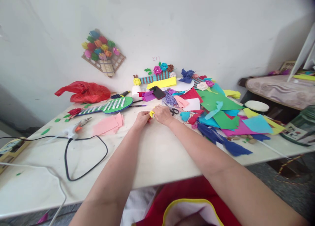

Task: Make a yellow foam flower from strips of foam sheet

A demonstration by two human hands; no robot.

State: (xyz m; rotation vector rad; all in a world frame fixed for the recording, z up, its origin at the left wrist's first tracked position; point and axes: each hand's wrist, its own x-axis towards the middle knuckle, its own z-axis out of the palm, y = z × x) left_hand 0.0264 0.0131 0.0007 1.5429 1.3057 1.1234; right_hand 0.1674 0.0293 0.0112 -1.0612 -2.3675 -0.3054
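Observation:
Over the middle of the white table, both hands meet around a small piece of yellow crepe paper (pixel 151 114). My left hand (pixel 143 118) pinches it from the left, fingers closed. From the right, my right hand (pixel 161 114) grips it too, its fingertips curled and partly hidden. Much of the paper is covered by the fingers. Black-handled scissors (pixel 174 111) lie just right of my right hand. Left of my left hand is a stack of pink paper sheets (pixel 108 124).
A hot glue gun (pixel 71 132) with a looping black cord (pixel 104 158) lies on the left. Behind are a green paper-craft piece (pixel 118 104), a red plastic bag (pixel 88 93) and a phone (pixel 157 92). Coloured paper scraps (pixel 219 101) and a glass jar (pixel 304 125) are at right.

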